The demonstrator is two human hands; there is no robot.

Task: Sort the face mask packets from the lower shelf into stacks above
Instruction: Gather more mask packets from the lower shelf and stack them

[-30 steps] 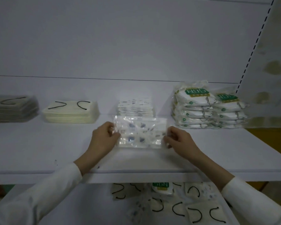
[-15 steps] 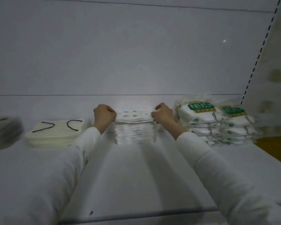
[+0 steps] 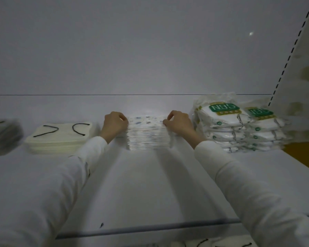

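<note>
At the bottom edge, mostly cut off, a few loose packets [image 3: 202, 244] with black ear loops wait down below. Above them runs the front lip of the upper shelf [image 3: 150, 229], a smooth, matte white board. Two white fabric sleeves [image 3: 248, 184] reach away from me across it.

A second ago both hands held a printed packet [image 3: 145, 119] near this front lip. Now it lies flat on top of the printed stack [image 3: 146, 138] towards the back. My left hand [image 3: 114, 124] has its fingers curled round the packet's left end, and my right hand [image 3: 178, 123] pinches the right end between thumb and fingertips. I judge this packet as good as sorted, with only the release left and more to fetch from below.

The packet is a thin, glossy clear sleeve over a white mask with small blue motifs, and the stack beneath shows fine, even layers. To its left sits a soft cream stack [image 3: 61, 138] with black loops on top, and beyond that a blurred grey pile [image 3: 2, 136]. On the right, puffy crinkled bags form the N95 stack [image 3: 239, 129], labelled in green. Behind everything is a plain white back panel [image 3: 150, 50].
</note>
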